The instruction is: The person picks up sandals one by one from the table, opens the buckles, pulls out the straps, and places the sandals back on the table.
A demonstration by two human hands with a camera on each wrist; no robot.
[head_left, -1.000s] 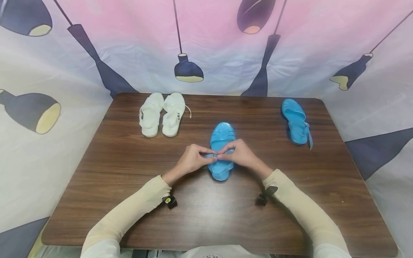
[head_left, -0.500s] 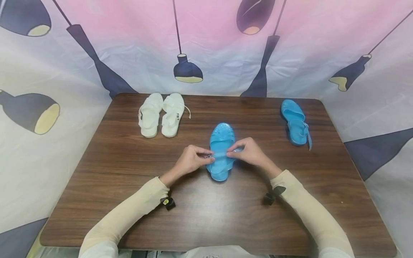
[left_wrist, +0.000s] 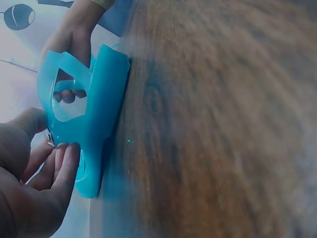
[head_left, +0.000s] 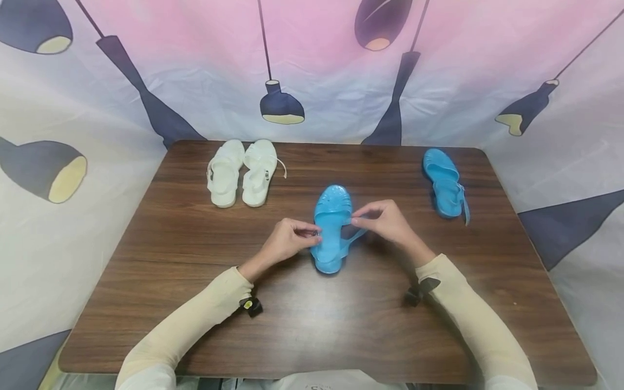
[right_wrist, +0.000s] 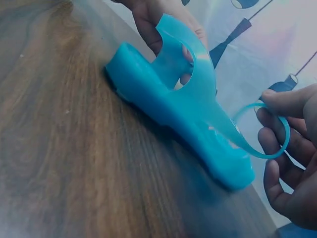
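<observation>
A blue jelly sandal (head_left: 330, 233) lies on the table, toe pointing away from me. At its left side my left hand (head_left: 286, 241) pinches the strap edge beside a small metal buckle (left_wrist: 49, 138), thumb and fingertips together. My right hand (head_left: 387, 223) is off to the sandal's right, thumb and forefinger pinching the end of its ankle strap (right_wrist: 286, 135). That strap is unfastened and bows out in a loop between the sandal and my right fingertips. The left wrist view shows the sandal's side close up, with the right hand behind it.
Two white sandals (head_left: 225, 177) stand side by side at the back left of the wooden table (head_left: 312, 336). Another blue sandal (head_left: 446, 187) lies at the back right, its strap hanging loose. A patterned cloth (head_left: 322, 65) hangs behind the table.
My right hand has moved right and slightly away from me, drawing the strap off the buckle side and across the sandal. The left hand stays at the sandal's left side.
</observation>
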